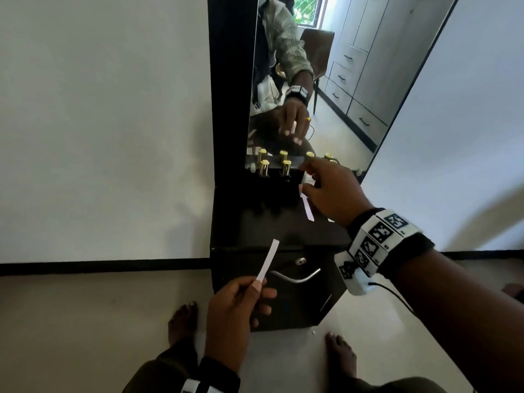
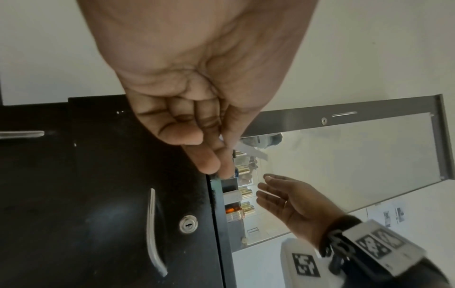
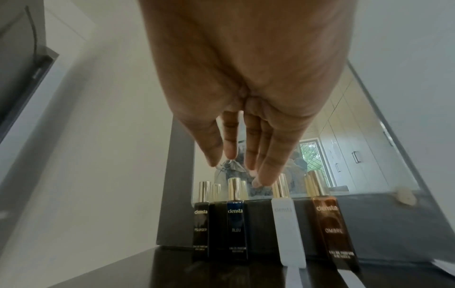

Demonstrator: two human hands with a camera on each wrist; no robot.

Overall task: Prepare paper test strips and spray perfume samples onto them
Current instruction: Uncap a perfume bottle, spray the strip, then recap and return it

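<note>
The left hand (image 1: 235, 313) pinches the lower end of a white paper test strip (image 1: 268, 260), whose long axis slants up and slightly right toward the black cabinet (image 1: 280, 231). The right hand (image 1: 331, 191), fingers straight and grasping nothing, reaches over four upright, gold-capped Clensta perfume bottles (image 3: 236, 220) lined along the mirror (image 1: 354, 80). Another strip (image 1: 307, 207) lies flat on the glossy cabinet top, white walls either side.

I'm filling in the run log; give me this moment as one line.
left hand: pinches paper strip | right hand: open, reaching over white bottle | four bottles upright by mirror | spray: not yet
</note>
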